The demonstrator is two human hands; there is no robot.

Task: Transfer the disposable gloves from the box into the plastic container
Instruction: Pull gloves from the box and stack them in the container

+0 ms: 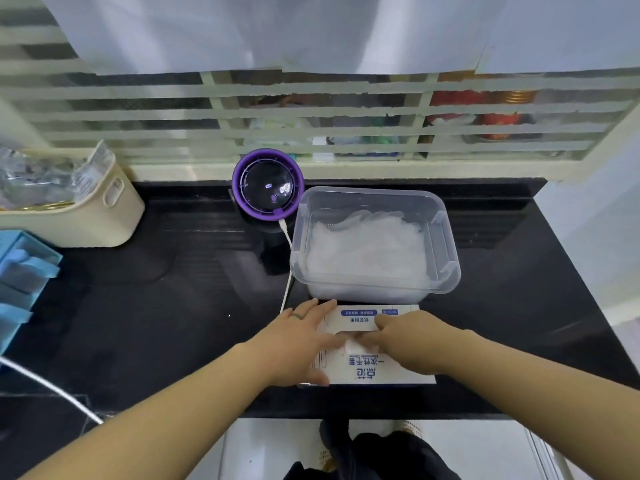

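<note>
Bench (173, 306), black, glossy.

1. Plastic container (450, 251): clear, rectangular, lidless, right of centre towards the back edge. Contents: a loose heap of translucent white gloves (367, 258) covering its floor.
2. Box (377, 367): white card with blue print, lying flat at the front edge, just in front of the container. A glove tuft (350, 346) shows at its top opening.
3. Left hand (298, 341): flat on the box's left part, fingers straight, ring on one finger.
4. Right hand (408, 336): on the box's right part, fingers curled into the opening, pinching the glove tuft.
5. Purple round device (268, 185): at the back edge, just left of the container. A white cable (288, 271) runs from it towards the front edge.
6. Cream basket (104, 216): back left corner. Contents: crumpled clear wrappers (38, 178).
7. Blue organiser (20, 268): at the left edge, cut off by the frame, contents not discernible.
</note>
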